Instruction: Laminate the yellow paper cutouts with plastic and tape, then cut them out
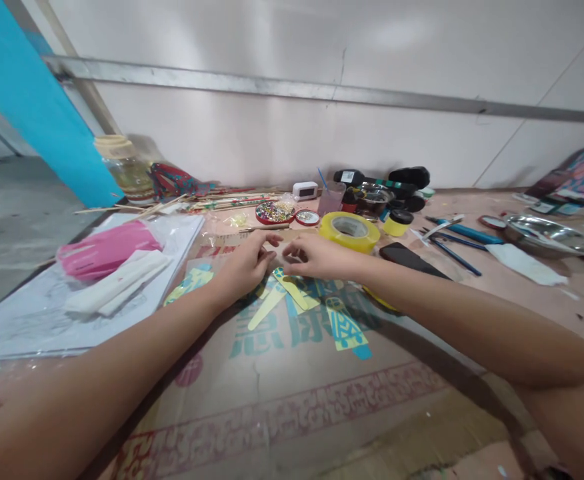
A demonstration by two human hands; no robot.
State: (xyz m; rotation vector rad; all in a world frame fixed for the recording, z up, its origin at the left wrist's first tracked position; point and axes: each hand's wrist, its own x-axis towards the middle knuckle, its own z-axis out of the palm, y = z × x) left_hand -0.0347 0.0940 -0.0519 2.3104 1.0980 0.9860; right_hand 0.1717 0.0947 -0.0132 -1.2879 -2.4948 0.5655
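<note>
**Left forearm (107,367) and right forearm (452,320) above a printed cardboard sheet (222,380), with yellow-and-blue cut-outs**

Left hand (249,263): at the far part of the cardboard; fingers curved, thumb apart from the index finger. Right hand (312,257): just beside it, fingers bent inward; whether either pinches a small piece cannot be told.

Cut-outs: mid-cardboard, below and near the fingertips. A plain yellow strip (262,312) lies overlapping a blue-tipped strip (292,291); a blue-patterned piece (346,325) lies to the right, another patterned piece (197,279) to the left, partly behind the forearm.

Condition: pieces cut, most patterned in blue; the plain strip shows no pattern on its visible face. Judged partway along; what remains cannot be told.

Containers: round red tin (275,212), far, holding multicoloured beads or sequins; shallow round lid (307,217) beside it, a few small bits inside; plastic cup (330,200) with a blue stick; far-left lidded jar (125,170), yellowish contents; yellow paint jar (397,224), black-lidded, contents hidden; metal bowl (547,235), right, contents indistinct.
</note>
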